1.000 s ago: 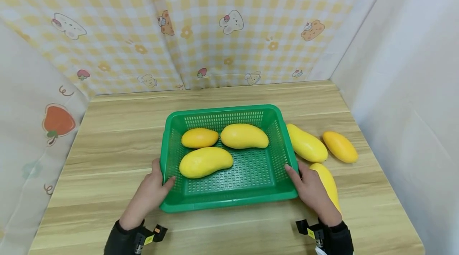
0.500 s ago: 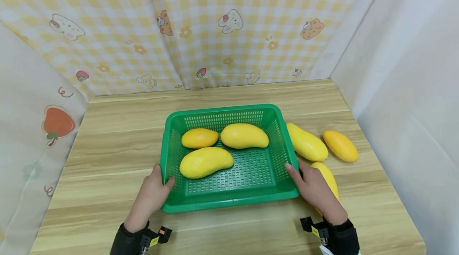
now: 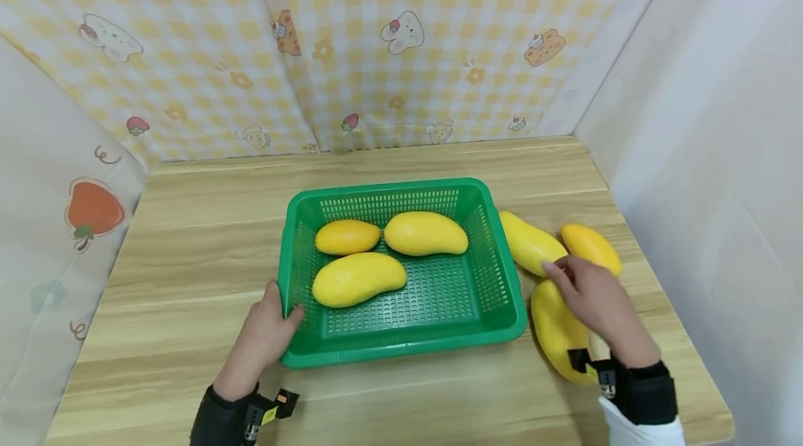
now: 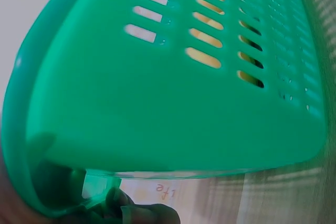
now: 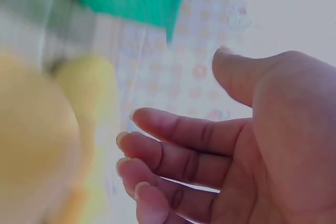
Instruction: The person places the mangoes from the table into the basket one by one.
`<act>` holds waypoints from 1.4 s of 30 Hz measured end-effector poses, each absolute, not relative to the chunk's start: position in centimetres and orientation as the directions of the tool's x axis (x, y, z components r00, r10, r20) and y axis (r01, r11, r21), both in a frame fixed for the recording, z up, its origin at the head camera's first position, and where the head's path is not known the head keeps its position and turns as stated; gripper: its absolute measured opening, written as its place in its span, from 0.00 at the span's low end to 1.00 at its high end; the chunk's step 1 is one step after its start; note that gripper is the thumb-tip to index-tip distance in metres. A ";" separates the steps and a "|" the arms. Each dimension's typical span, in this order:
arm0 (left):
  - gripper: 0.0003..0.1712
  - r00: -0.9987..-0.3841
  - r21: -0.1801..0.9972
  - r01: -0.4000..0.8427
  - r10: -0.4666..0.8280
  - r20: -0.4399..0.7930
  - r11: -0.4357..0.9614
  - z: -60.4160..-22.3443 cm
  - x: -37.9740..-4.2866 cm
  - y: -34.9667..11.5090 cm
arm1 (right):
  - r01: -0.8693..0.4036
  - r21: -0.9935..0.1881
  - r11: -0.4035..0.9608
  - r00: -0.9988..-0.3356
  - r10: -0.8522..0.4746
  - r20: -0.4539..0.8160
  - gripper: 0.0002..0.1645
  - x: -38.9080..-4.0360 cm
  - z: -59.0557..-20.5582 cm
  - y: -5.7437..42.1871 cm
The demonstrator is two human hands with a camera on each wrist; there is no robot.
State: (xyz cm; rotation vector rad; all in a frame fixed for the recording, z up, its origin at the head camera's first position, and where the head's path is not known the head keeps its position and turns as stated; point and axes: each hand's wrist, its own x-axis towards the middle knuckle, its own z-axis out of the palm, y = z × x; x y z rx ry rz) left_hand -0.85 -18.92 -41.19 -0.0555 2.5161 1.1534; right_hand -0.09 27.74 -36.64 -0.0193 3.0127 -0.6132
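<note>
A green perforated plastic basket (image 3: 401,346) sits mid-table with a small orange-yellow mango (image 3: 348,237) and two larger yellow mangoes (image 3: 426,233) inside. My left hand (image 3: 265,329) holds its left rim, thumb over the inside edge. In the left wrist view, the basket's outer wall (image 4: 157,108) fills most of the picture. Over the loose mangoes to the right is my right hand (image 3: 599,303), fingers relaxed and apart in the right wrist view, nothing between them. A large yellow mango (image 3: 554,334) lies partly under that wrist; another yellow mango (image 3: 530,244) lies beyond the fingertips.
Beyond the right hand lies a smaller orange-yellow mango (image 3: 590,245). The wooden table (image 3: 401,404) meets a yellow checked cloth backdrop (image 3: 351,70) at the back. A white wall sheet (image 3: 721,174) borders the right side, and a printed one (image 3: 37,258) the left.
My right hand has let go of the basket's right rim and moved right, above the loose mangoes, uncovering more of the nearest one. My left hand keeps its grip; the basket stays put.
</note>
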 end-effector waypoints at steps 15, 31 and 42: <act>0.28 -0.926 0.702 -0.167 0.134 -0.352 0.692 -41.0 -1.0 -19.0 | 0.143 -0.343 0.928 -0.990 0.138 -0.040 0.39 -3.5 -38.7 36.1; 0.27 -0.925 0.700 -0.188 0.115 -0.362 0.689 -41.3 -0.9 -19.2 | 0.148 -0.270 0.951 -0.982 0.108 -0.156 0.49 -5.3 -40.6 36.8; 0.28 -0.929 0.690 -0.183 0.108 -0.355 0.700 -41.0 -0.8 -18.9 | 0.175 -0.306 0.936 -0.962 0.097 -0.255 0.51 -5.3 -40.4 36.7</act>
